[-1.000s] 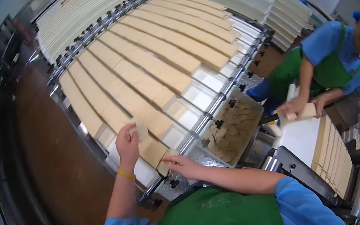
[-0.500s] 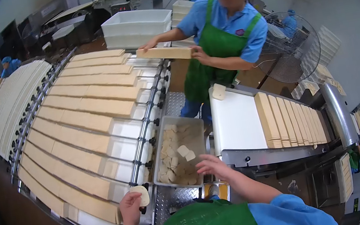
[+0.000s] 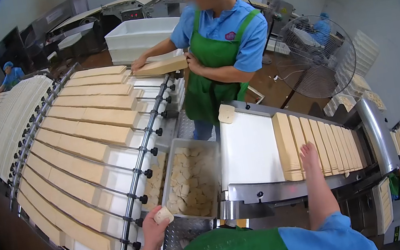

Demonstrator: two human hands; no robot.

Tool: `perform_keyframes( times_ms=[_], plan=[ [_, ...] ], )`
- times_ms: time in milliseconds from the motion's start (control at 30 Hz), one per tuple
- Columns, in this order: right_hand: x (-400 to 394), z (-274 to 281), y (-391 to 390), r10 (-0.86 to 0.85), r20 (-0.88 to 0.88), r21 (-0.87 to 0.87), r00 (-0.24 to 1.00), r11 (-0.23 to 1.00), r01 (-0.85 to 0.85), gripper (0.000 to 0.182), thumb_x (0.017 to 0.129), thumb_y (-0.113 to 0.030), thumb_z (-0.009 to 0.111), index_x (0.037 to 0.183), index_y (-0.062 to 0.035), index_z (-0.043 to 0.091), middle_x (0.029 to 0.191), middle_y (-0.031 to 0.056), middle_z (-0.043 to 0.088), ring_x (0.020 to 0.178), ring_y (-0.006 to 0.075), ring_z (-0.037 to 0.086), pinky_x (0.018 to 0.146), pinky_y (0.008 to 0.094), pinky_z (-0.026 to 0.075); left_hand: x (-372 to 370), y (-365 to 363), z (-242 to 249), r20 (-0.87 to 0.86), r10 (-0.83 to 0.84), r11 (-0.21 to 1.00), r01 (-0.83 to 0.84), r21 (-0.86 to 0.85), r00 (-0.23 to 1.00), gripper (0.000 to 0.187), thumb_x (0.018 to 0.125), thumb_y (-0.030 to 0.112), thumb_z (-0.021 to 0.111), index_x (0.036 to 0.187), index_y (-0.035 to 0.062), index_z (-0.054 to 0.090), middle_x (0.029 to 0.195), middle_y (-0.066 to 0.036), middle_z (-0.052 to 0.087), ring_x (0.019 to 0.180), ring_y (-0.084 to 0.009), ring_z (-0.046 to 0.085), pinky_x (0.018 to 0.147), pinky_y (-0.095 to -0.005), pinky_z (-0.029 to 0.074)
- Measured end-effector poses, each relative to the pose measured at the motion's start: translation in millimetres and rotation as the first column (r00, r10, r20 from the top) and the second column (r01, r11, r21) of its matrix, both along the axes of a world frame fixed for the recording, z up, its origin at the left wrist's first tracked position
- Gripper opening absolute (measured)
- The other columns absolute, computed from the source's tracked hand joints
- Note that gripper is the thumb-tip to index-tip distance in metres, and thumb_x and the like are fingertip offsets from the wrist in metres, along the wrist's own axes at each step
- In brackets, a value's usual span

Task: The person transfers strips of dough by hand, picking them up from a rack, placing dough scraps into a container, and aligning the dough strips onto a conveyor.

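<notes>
My left hand [image 3: 153, 232], with a yellow band at the wrist, pinches a small pale dough wrapper [image 3: 163, 215] beside the left rack's rail. Just past it stands a bin [image 3: 213, 211] of loose dough pieces [image 3: 186, 182]. My right hand [image 3: 309, 155] is stretched out over the near part of the dough stacks [image 3: 287, 145] on the right conveyor, its fingers extended and close together. Those stacks stand side by side in long pale rows. A single wrapper [image 3: 226, 114] lies at the far left corner of the conveyor's white belt [image 3: 250, 146].
To my left, a rack [image 3: 148, 156] with metal dividers bears long dough rows [image 3: 79, 154]. Across from me a co-worker [image 3: 219, 33] in a green apron holds a long dough stack [image 3: 159, 67] at its far end. A white tub [image 3: 141, 32] and a floor fan [image 3: 315, 57] stand behind.
My right hand has moved from beside the bin to the right, over the stacks. The co-worker has shifted left and lowered the long dough stack to the rack. Pieces above the bin are gone.
</notes>
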State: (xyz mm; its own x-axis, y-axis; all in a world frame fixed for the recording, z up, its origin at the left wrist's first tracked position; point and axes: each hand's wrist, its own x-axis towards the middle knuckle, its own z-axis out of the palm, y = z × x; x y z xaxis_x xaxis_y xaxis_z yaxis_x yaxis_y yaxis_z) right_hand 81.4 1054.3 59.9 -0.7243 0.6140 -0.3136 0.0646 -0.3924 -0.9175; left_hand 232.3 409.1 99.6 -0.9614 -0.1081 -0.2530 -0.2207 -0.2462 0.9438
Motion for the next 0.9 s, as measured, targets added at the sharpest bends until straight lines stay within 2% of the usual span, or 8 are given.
perform_keyframes(
  times_ms=[167,267,400,467,667,767,833,900],
  plan=[
    [-129.8,43.0,-166.1,0.482,0.03,0.153,0.876,0.864,-0.481,0.053,0.095,-0.038,0.046,0.135,-0.0027,0.042,0.134,0.0115,0.047,0.124,0.0236,0.044,0.105,0.0402,0.032,-2.5,22.9,-9.6,0.007,0.103,0.991,-0.102,-0.082,0.995,0.036,0.078,-0.008,0.065,0.112,-0.0027,0.057,0.101,-0.007,0.063,0.091,-0.0149,0.061,0.083,-0.0272,0.05],
    [-145.4,155.0,-321.6,0.886,-0.015,0.072,0.464,0.464,-0.883,0.063,0.095,-0.041,0.049,0.139,0.002,0.037,0.144,0.0193,0.038,0.135,0.0296,0.034,0.11,0.0392,0.028,-5.5,30.5,-16.7,-0.002,0.138,0.98,-0.137,-0.148,0.99,0.032,0.078,-0.009,0.063,0.109,-0.0021,0.057,0.102,-0.007,0.062,0.09,-0.0149,0.061,0.082,-0.0267,0.05],
    [-137.2,251.0,-421.4,0.957,-0.245,-0.059,0.156,0.146,-0.988,0.07,0.096,-0.044,0.05,0.141,0.0051,0.028,0.143,0.0199,0.037,0.132,0.0278,0.038,0.111,0.0385,0.03,-4.9,35.4,-56.2,-0.296,0.178,0.836,-0.303,-0.458,0.938,0.026,0.08,-0.008,0.062,0.105,-0.0016,0.059,0.099,-0.007,0.063,0.09,-0.0146,0.061,0.082,-0.0253,0.049],
    [-153.3,260.3,-420.9,0.961,-0.261,-0.023,0.091,0.088,-0.996,0.078,0.095,-0.046,0.05,0.144,0.0068,0.02,0.148,0.025,0.027,0.138,0.0316,0.029,0.115,0.0397,0.023,-4.1,40.3,-55.1,-0.172,0.217,0.947,-0.25,-0.202,0.961,0.028,0.081,-0.006,0.063,0.108,-0.0003,0.058,0.097,-0.009,0.064,0.087,-0.0161,0.062,0.079,-0.0261,0.05],
    [-229.0,190.9,-231.3,0.824,0.088,-0.001,0.56,0.562,-0.827,0.078,0.093,-0.047,0.052,0.145,0.0038,0.023,0.151,0.0239,0.023,0.14,0.032,0.026,0.114,0.0406,0.025,7.0,27.7,-27.4,0.049,0.109,0.98,-0.116,0.163,0.993,0.03,0.089,0.005,0.058,0.118,0.0001,0.052,0.088,-0.013,0.066,0.072,-0.0195,0.066,0.064,-0.0282,0.054],
    [-215.6,155.9,-55.7,0.556,0.044,0.037,0.83,0.829,-0.557,0.045,0.09,-0.042,0.059,0.11,-0.0026,0.053,0.093,0.0116,0.058,0.077,0.0228,0.055,0.066,0.0361,0.045,19.2,10.2,-18.4,0.092,0.12,0.968,-0.137,0.212,0.988,0.029,0.091,0.008,0.056,0.119,0.0019,0.051,0.086,-0.013,0.066,0.068,-0.0191,0.065,0.059,-0.0277,0.053],
    [-183.2,161.0,14.4,-0.098,0.259,0.221,0.961,0.974,0.04,0.037,0.089,-0.045,0.058,0.1,-0.0106,0.052,0.074,0.0031,0.049,0.052,0.0176,0.038,0.046,0.0314,0.034,25.8,-0.3,-17.2,0.12,0.13,0.959,-0.156,0.237,0.984,0.027,0.091,0.007,0.055,0.117,0.0029,0.053,0.086,-0.013,0.066,0.067,-0.0186,0.064,0.057,-0.0272,0.053],
    [-172.8,140.4,67.0,-0.109,0.109,0.187,0.988,0.979,0.087,0.029,0.089,-0.042,0.055,0.097,-0.0147,0.049,0.07,0.003,0.041,0.05,0.0152,0.035,0.044,0.0298,0.031,31.9,-12.3,-18.1,0.147,0.129,0.951,-0.164,0.261,0.981,0.024,0.09,0.006,0.054,0.114,0.0037,0.055,0.085,-0.013,0.065,0.065,-0.0177,0.063,0.056,-0.0268,0.052]
  ],
)
